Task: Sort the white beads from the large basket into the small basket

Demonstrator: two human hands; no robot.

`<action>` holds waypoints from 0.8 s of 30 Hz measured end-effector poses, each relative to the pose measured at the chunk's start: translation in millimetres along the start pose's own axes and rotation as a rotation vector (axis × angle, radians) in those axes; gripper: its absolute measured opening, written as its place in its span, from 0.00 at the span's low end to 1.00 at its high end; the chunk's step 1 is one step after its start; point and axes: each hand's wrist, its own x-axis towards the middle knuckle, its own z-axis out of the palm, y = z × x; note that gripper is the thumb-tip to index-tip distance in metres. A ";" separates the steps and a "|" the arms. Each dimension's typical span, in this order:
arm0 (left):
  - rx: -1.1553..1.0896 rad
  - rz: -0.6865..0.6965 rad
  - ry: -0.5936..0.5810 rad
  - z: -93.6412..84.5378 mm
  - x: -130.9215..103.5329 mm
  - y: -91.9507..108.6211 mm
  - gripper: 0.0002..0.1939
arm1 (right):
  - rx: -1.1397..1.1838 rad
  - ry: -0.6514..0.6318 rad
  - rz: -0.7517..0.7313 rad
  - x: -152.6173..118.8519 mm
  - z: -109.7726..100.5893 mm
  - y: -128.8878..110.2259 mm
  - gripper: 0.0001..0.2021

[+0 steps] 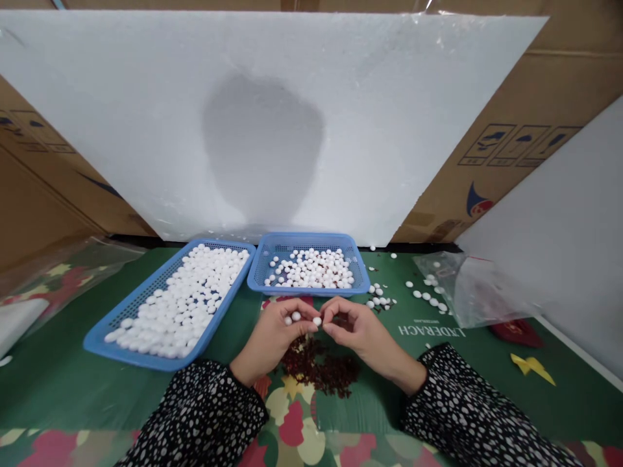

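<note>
Fingers of left hand (306,318) are clamped on one white ball (317,322) at the tips, with two more balls (292,318) held in the curl behind. Right hand (327,319) is positioned just beside the ball, thumb and forefinger curled close; whether they grip cannot be determined. Dark red scraps (318,371) lie on the green surface (384,395) below both hands. Small basket (363,277), beyond the hands, and long basket (127,310), to the left, contain white balls
</note>
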 end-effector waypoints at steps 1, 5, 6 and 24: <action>-0.001 0.004 0.005 0.2 -0.5 -0.4 0.03 | -0.008 0.010 -0.006 -0.1 1.0 0.1 0.02; 0.007 0.017 0.042 2.0 -2.7 -1.7 0.03 | -0.020 0.077 -0.036 -1.5 7.0 1.2 0.02; 0.013 0.023 0.054 2.8 -3.1 -1.7 0.03 | -0.019 0.096 -0.041 -2.1 8.7 1.8 0.02; 0.115 -0.013 0.074 3.0 0.5 -9.7 0.09 | -0.080 0.063 -0.026 2.6 2.0 1.0 0.04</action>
